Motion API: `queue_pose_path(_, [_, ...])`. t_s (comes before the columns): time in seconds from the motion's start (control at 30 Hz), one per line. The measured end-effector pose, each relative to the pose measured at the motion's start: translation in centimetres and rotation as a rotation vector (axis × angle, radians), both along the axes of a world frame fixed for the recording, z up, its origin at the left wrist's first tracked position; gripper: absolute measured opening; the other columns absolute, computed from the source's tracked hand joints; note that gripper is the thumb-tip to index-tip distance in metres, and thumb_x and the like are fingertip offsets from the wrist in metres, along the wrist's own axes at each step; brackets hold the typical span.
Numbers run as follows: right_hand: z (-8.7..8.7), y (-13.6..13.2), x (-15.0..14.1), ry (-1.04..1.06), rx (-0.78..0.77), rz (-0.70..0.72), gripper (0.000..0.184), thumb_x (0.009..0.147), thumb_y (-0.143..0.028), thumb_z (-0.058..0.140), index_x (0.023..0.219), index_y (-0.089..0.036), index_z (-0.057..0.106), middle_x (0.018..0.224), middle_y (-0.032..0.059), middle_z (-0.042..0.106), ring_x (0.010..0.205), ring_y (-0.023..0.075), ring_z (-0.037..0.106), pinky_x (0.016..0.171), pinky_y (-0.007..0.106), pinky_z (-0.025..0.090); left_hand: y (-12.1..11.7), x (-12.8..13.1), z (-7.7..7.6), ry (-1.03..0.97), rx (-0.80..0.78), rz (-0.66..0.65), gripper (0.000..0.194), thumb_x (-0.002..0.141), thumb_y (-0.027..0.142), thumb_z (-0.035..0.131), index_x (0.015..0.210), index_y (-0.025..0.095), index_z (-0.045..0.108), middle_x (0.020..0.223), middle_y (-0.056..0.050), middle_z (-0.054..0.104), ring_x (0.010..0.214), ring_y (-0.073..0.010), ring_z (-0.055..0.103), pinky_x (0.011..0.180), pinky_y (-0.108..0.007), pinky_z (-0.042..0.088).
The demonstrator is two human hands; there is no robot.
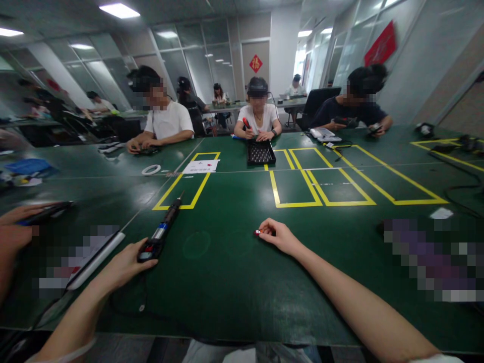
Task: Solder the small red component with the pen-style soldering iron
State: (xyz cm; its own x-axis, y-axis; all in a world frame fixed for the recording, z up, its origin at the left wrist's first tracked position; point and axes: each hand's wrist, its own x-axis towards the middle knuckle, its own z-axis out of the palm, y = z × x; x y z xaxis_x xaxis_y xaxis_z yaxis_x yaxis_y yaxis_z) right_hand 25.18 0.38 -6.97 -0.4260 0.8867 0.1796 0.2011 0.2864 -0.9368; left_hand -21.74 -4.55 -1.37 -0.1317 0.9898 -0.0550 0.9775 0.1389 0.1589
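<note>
My left hand point(132, 259) is closed round the rear end of an electric screwdriver point(162, 229), thumb on the near side and fingers on the far side. The tool is dark with a blue and silver band, and its thin bit points away from me over the green table. To the right, my right hand point(279, 235) pinches a small red and white piece point(257, 233) between its fingertips, low over the tabletop. The piece is mostly covered by the fingers, so its kind cannot be made out.
Yellow tape rectangles point(298, 204) mark the green table point(227, 287). A paper sheet point(201, 166), a tape roll point(151, 170) and a black tray point(260, 162) lie farther off. Left of me, a co-worker's hand point(18, 214) touches a dark tool. Several people sit opposite.
</note>
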Motion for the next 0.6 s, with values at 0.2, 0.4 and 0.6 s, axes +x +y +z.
queue_pose_path(0.2, [0.2,-0.1,-0.1,0.005,-0.005,0.009,0.022,0.082,-0.035,0.064,0.092,-0.017,0.059,0.074,-0.0003,0.058,0.066,0.0122,0.052,0.061,0.024,0.041,0.8,3.2,0.0,0.019,-0.073,-0.034,0.082,0.066,0.063,0.053,0.129,0.01,0.048,0.114,-0.017,0.062,0.104,-0.0321,0.061,0.088,-0.039,0.047])
queue_pose_path(0.4, [0.2,0.0,0.0,-0.018,0.024,-0.002,0.021,0.083,-0.034,0.063,0.093,-0.017,0.06,0.074,-0.0009,0.057,0.064,0.0115,0.051,0.06,0.023,0.04,2.0,9.6,0.3,0.111,-0.1,-0.111,0.074,0.074,0.061,0.048,0.13,0.013,0.047,0.114,-0.015,0.06,0.1,-0.0295,0.061,0.084,-0.037,0.047])
queue_pose_path(0.6, [0.1,0.0,-0.1,-0.033,0.059,-0.025,0.016,0.082,-0.029,0.063,0.093,-0.016,0.06,0.076,-0.0005,0.057,0.065,0.0117,0.051,0.059,0.023,0.04,2.4,18.0,1.0,0.141,-0.028,-0.259,0.061,0.076,0.057,0.05,0.121,0.015,0.053,0.103,-0.012,0.062,0.092,-0.0272,0.062,0.077,-0.035,0.046])
